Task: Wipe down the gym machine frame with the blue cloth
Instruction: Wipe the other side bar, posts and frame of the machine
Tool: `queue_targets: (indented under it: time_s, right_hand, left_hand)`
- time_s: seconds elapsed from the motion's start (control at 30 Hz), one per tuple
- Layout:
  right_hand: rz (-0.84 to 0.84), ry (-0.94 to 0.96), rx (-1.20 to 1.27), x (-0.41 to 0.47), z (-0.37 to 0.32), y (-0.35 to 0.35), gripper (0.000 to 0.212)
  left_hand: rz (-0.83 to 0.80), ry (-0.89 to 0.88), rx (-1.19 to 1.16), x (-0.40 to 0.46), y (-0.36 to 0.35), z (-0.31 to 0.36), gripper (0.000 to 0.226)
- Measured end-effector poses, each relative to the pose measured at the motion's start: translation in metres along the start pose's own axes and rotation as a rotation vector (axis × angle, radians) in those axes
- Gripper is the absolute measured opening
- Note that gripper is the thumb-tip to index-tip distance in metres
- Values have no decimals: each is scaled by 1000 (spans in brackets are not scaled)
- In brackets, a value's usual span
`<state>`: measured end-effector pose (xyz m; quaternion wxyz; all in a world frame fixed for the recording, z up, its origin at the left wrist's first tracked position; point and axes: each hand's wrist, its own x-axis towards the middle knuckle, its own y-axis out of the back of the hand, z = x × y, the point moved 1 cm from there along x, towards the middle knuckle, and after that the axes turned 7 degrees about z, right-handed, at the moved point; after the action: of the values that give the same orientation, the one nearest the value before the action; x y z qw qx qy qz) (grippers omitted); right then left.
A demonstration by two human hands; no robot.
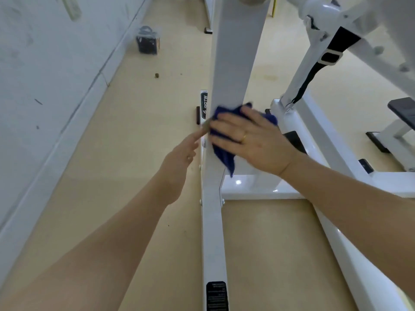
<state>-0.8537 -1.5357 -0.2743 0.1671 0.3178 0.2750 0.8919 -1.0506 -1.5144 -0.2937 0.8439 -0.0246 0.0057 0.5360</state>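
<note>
Running up from the near edge, the white base rail [212, 232] of the gym machine frame [233, 63] carries a black label and a few bolts. Farther on, the left hand [183, 154] reaches in with its fingers loosely extended, holding nothing, one fingertip just beside the upright's left edge. The right hand [253, 140], fingers spread flat, presses the blue cloth [223, 153] against the upright post where it meets the rail; a corner of cloth hangs free below the palm. With only flat pressure on it, the cloth could likely slide out and drop. The hanging corner might snag on the bolt heads. Open floor [143, 122] lies to the left up to the wall. To the right, the cross rail [253, 187] and a slanted brace crowd the stroke.
</note>
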Motion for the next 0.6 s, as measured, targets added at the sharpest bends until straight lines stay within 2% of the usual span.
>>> queue_targets:
  time_s: [0.1, 0.17, 0.2, 0.27, 0.3, 0.33, 0.37, 0.4, 0.5, 0.6]
  right_hand:
    - [92, -166, -33, -6, 7, -1, 36]
    - [70, -209, -64, -10, -15, -15, 35]
    - [18, -172, -74, -18, -31, -26, 34]
    - [-279, 2, -83, -40, -65, -44, 44]
    - [-452, 98, -76, -52, -77, -48, 58]
    - [-579, 167, -85, -62, -83, -50, 74]
    - [-616, 198, -104, -67, -82, -49, 83]
    - [-582, 202, -108, -66, -77, -46, 82]
    - [-251, 92, -41, -48, -47, -32, 46]
    - [-94, -20, -120, -37, -31, -27, 42]
  left_hand:
    - [-144, 0, 65, -2, 5, -9, 60]
    - [-178, 13, 22, 0, 6, -8, 59]
    - [-182, 34, -18, 0, 6, -5, 60]
    - [-183, 44, -45, 1, 5, -5, 59]
    - [-185, 27, -6, 1, 5, -6, 62]
    - [-193, -3, 40, 0, 5, -9, 66]
    - [-193, -25, 67, 1, 6, -14, 69]
    - [-185, -27, 81, 2, 6, -19, 73]
    - [-63, 24, 12, 1, 7, -33, 75]
    - [9, 177, -133, 0, 6, -44, 71]
